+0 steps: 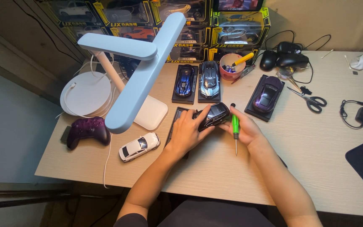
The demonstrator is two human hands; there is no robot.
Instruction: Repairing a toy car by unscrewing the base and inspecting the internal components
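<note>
Left hand (pixel 188 131) is wrapped over a dark model car (pixel 215 115), fingers closed on its roof and flank, holding it tilted above a black display base (pixel 177 122) near the middle of the desk (pixel 311 151). Right hand (pixel 243 128) meets the car from the other side while its fingers are curled shut around a green-handled screwdriver (pixel 235 128), whose shaft points down toward the desk edge — away from the car.

Going by size: a pale blue desk lamp (pixel 141 75) arches across the left half, a white round pad (pixel 87 93) behind it. A purple game controller (pixel 87 130) lies at the left edge, and a white model car (pixel 139 146) sits loose beside the left forearm. Behind the hands stand three cars on black bases — blue (pixel 185 81), silver-blue (pixel 209 78), purple (pixel 267 93). Scissors (pixel 311 100) rest further right.

Likely trouble: the right hand does two jobs at once, so the screwdriver could slip from its curled fingers or its tip could scrape the car's paint. The tilted car may also drop onto the base if the left hand loosens, and the white car is close enough to be nudged by that forearm.
</note>
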